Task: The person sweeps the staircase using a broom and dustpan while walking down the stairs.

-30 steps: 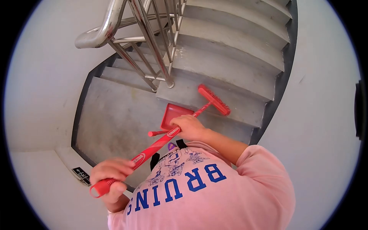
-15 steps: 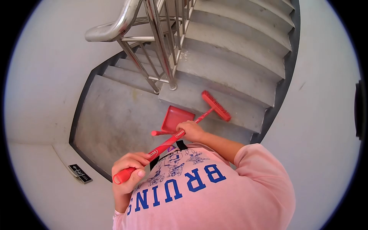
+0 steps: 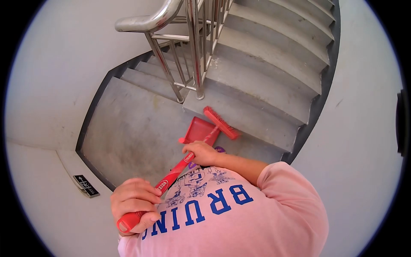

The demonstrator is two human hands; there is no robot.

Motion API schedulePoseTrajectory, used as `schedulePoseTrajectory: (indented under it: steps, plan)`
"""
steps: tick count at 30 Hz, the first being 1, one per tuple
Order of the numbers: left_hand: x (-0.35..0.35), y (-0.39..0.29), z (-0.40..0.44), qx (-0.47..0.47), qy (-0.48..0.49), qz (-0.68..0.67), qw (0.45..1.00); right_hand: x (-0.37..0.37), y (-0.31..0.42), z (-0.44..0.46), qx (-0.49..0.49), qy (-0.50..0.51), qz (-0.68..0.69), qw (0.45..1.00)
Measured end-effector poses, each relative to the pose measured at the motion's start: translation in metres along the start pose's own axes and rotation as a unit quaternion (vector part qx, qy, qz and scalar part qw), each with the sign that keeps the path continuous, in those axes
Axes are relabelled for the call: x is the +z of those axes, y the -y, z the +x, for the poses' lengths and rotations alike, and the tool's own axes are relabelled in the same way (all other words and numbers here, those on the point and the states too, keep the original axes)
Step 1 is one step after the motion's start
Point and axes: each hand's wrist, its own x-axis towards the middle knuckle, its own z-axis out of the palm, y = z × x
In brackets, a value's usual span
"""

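Observation:
My left hand (image 3: 135, 204) is wrapped round the end of a red broom handle (image 3: 173, 174). Farther down the same handle, my right hand (image 3: 200, 153) is closed on it. The red broom head (image 3: 220, 123), bristles showing, lies at the lowest step's edge, beside the right rim of a red dustpan (image 3: 198, 129). The dustpan's short handle (image 3: 183, 140) sticks out just beyond my right hand; whether that hand touches it cannot be made out. Part of the dustpan is hidden behind the hand and the broom handle.
Grey stairs (image 3: 265, 73) rise at the upper right, beside a metal railing (image 3: 197, 51). Other steps (image 3: 150, 81) lie left of the railing. A grey landing (image 3: 124, 124) stretches to the left. On the left wall hangs a black sign (image 3: 86, 185). Purple footwear (image 3: 220, 149) shows near my right hand.
The broom head has moved left, from the step towards the dustpan. Both hands have shifted with the handle, my left hand down and left since half a second ago. The view has also shifted.

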Motion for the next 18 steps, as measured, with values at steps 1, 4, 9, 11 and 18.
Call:
schedulePoseTrajectory:
  steps: [1,4,9,11,18]
  plan:
    - [-0.007,-0.001,-0.001,0.026,0.027,0.006,0.999,0.004,0.006,-0.002,0.001,0.003,0.003,1.000]
    - [-0.026,-0.003,0.003,0.121,0.125,-0.031,0.984,0.015,0.025,-0.012,0.013,0.012,0.009,1.000]
    - [-0.025,-0.018,0.007,0.126,0.129,-0.057,0.982,0.010,0.056,-0.050,0.093,0.038,0.017,0.995]
    - [-0.006,-0.022,0.008,0.109,0.103,-0.069,0.986,0.008,0.051,-0.071,0.061,-0.013,0.010,0.998]
    - [0.077,-0.037,0.011,0.097,0.197,-0.056,0.974,0.007,0.013,-0.163,0.115,-0.176,0.049,0.976]
